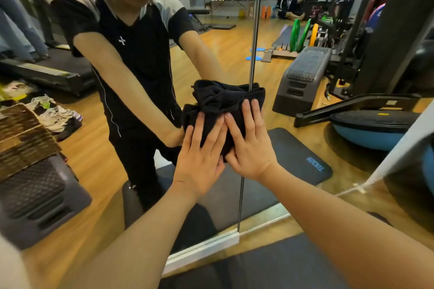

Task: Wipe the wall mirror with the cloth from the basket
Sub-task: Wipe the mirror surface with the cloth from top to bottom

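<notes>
A bunched black cloth [225, 103] is flat against the wall mirror [234, 49], over the vertical seam between two mirror panels. My left hand [200, 155] presses on the cloth's lower left part with straight, spread fingers. My right hand [251, 145] presses beside it on the lower right, fingers straight, its thumb tucked under the cloth's bottom edge. The two hands touch at their inner edges. My own reflection, arms stretched forward, fills the mirror's left half.
A woven basket [23, 134] shows in the mirror at the left, on a grey step platform [40, 197]. The mirror's white bottom frame [204, 248] meets the floor. Reflected gym gear, mats, weight plates and seated people appear at the right.
</notes>
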### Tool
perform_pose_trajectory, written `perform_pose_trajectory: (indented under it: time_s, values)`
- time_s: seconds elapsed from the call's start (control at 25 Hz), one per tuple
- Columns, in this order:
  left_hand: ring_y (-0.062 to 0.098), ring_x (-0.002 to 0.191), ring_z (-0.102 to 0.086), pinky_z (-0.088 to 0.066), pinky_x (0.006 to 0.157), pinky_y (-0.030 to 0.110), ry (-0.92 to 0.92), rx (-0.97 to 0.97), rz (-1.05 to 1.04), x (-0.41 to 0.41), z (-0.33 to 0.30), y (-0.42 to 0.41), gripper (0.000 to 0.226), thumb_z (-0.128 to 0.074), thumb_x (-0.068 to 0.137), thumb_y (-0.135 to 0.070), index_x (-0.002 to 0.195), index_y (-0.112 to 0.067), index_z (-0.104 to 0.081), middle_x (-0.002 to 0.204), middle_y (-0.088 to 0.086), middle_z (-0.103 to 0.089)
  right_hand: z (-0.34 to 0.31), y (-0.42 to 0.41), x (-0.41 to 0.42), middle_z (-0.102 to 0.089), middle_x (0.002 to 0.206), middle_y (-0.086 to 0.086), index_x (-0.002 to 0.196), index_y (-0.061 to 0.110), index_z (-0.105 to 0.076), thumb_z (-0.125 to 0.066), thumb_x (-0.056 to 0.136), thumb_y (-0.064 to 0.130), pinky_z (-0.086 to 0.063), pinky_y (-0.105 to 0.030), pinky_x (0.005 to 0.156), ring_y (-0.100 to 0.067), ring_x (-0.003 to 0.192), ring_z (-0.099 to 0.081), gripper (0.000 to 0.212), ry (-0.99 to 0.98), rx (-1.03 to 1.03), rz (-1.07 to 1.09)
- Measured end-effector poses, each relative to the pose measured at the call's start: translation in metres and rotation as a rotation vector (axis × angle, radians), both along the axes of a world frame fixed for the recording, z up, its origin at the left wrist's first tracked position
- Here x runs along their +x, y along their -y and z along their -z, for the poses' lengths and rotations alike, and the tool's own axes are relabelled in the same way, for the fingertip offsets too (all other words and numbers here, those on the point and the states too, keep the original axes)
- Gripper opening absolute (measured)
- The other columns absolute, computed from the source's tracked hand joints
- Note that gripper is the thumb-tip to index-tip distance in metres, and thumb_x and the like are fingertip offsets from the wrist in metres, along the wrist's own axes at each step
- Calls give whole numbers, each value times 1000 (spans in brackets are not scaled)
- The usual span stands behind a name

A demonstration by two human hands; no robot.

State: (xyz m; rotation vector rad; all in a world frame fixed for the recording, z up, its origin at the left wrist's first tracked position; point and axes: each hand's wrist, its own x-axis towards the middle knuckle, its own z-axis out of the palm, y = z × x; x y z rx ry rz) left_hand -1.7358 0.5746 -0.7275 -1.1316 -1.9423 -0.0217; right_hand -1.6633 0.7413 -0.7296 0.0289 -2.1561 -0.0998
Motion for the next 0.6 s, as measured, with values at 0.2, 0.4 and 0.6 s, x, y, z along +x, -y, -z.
perform_pose_trajectory:
  time_s: [0.2, 0.4, 0.6]
  values:
    - [41, 157, 6, 4, 128, 51, -32, -38, -30, -3, -4, 21, 89, -50, 101, -44, 164, -9, 2, 173, 11, -1, 0, 16, -3, -7, 161, -36, 159, 11, -22, -50, 94, 39, -4, -71, 123, -61, 150, -1, 76, 43, 4, 23]
    - [40, 157, -8, -14, 127, 51, -45, -54, -69, -14, -5, 63, 87, -52, 102, -48, 165, -12, -4, 173, 9, -8, 1, 58, -16, -6, 162, -38, 161, 13, -18, -52, 91, 44, -5, -74, 120, -60, 151, 5, 84, 91, -10, 16]
    - [41, 157, -10, -17, 127, 53, -37, -47, -69, -27, -14, 111, 82, -56, 103, -41, 164, -11, -11, 172, 11, -12, -11, 109, -38, -1, 163, -34, 162, 13, -16, -52, 91, 47, 0, -73, 121, -58, 152, 8, 86, 69, -26, -6]
